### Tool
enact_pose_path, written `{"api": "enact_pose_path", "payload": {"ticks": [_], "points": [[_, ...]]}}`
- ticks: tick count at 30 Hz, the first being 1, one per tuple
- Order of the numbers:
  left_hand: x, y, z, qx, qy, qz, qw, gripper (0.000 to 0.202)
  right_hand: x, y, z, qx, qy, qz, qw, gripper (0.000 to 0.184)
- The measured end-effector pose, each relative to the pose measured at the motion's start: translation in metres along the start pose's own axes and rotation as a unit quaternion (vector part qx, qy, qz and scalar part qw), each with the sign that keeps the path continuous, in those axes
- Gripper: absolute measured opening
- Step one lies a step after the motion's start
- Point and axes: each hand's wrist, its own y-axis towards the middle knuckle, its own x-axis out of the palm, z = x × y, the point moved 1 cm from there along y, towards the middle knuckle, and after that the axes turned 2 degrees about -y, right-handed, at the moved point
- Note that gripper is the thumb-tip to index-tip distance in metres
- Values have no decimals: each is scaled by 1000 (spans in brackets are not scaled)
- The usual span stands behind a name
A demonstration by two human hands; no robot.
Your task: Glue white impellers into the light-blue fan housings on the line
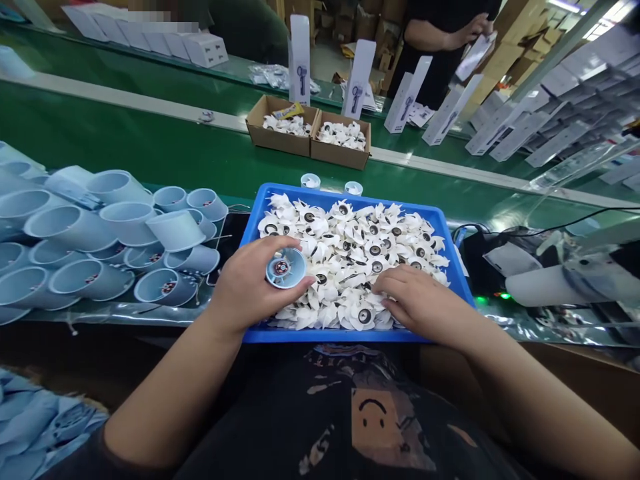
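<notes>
My left hand (250, 277) is wrapped round a light blue fan housing (294, 275), a short round shell with a copper-wound motor (281, 267) in its middle. Its open end faces up towards me, above the left edge of a blue tray (345, 337). The tray is heaped with white fan blades (376, 251), many showing dark round hubs. On the right side of the heap rests my right hand (420, 303), its fingers curled down and together among the blades. Whatever is between those fingertips is hidden.
Many blue housings (90, 283) lie stacked at left. Behind the tray stand two small cups (311, 181) and two cardboard boxes (340, 157) of white parts. White cartons (354, 80) line the far side, where a person's hand (473, 32) holds a carton. A black cable (550, 223) crosses at right.
</notes>
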Motion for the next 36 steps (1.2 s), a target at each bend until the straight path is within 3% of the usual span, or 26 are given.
{"api": "enact_pose_path", "payload": {"ticks": [3, 6, 8, 10, 12, 13, 16, 18, 19, 21, 24, 26, 27, 30, 31, 32, 34, 36], "points": [[0, -1, -3, -12, -23, 17, 1000, 44, 1, 0, -4, 16, -5, -3, 1000, 28], [0, -3, -9, -74, -108, 75, 989, 45, 5, -1, -6, 53, 4, 0, 999, 25], [0, -4, -13, -112, -252, 121, 954, 47, 7, -4, -7, 75, 54, 38, 995, 24], [-1, -5, -11, -110, -394, 138, 902, 52, 9, -7, -7, 83, 212, 107, 968, 23], [-4, -6, -1, -90, -459, 93, 879, 54, 11, -10, -8, 76, 401, 165, 898, 21], [-5, -7, 6, -82, -461, 45, 882, 54, 13, -11, -10, 69, 500, 174, 846, 23], [-8, -12, 31, -60, -410, -119, 902, 55, 18, -11, -19, 41, 746, 132, 652, 34], [-7, -13, 42, -47, -357, -174, 917, 62, 21, -11, -25, 30, 842, 93, 530, 39], [-5, -12, 46, -43, -331, -179, 926, 67, 21, -12, -27, 29, 858, 85, 505, 39], [-1, -9, 52, -34, -272, -178, 945, 72, 21, -13, -29, 32, 868, 84, 488, 38], [4, -3, 60, 3, -181, -177, 968, 67, 18, -14, -27, 37, 860, 90, 500, 34], [6, 1, 65, 36, -138, -177, 974, 64, 14, -14, -27, 37, 829, 106, 548, 31], [7, 3, 67, 52, -124, -173, 976, 63, 11, -13, -27, 36, 791, 126, 597, 29], [11, 4, 74, 100, -87, -153, 979, 59, 1, -8, -33, 15, 535, 223, 815, 23], [12, 3, 76, 113, -73, -143, 981, 55, -2, -6, -36, 4, 430, 248, 868, 20], [14, 2, 78, 125, -59, -131, 982, 52, -5, -4, -39, -4, 344, 262, 902, 17], [16, 1, 82, 150, -45, -109, 982, 49, -8, -2, -41, -10, 271, 271, 924, 12], [13, 4, 83, 182, -55, -105, 976, 52, -9, -3, -39, -20, 289, 280, 916, 13]]}}
